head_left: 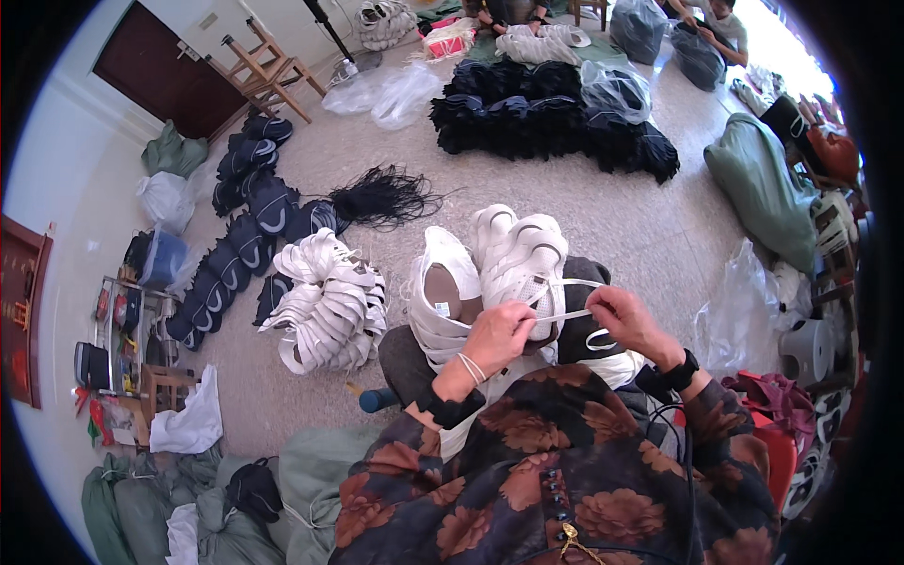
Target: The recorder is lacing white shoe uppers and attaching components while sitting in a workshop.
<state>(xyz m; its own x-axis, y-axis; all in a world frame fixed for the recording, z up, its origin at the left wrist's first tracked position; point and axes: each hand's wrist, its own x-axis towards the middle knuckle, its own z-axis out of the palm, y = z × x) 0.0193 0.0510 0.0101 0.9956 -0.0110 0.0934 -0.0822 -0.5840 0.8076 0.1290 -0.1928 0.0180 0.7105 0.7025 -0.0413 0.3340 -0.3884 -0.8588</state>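
Observation:
White shoe uppers (524, 250) lie stacked across my lap, with another white upper (443, 282) beside them on the left. A flat white shoelace (563, 316) runs through the front upper and stretches between my hands. My left hand (499, 339) pinches it close to the upper's eyelets. Off to the right, my right hand (633, 325) pinches the lace too, and a loop of it arches above. The tips of both thumbs and fingers are pressed together. On the floor to my left sits a curved pile of white uppers (339, 301).
Dark uppers (231, 259) form a long row at the left, beside a bundle of black laces (381, 196). Black stacked pieces (546, 118) lie ahead. A green sack (763, 188) and plastic bag (739, 315) are at the right. Two people (716, 33) sit far off.

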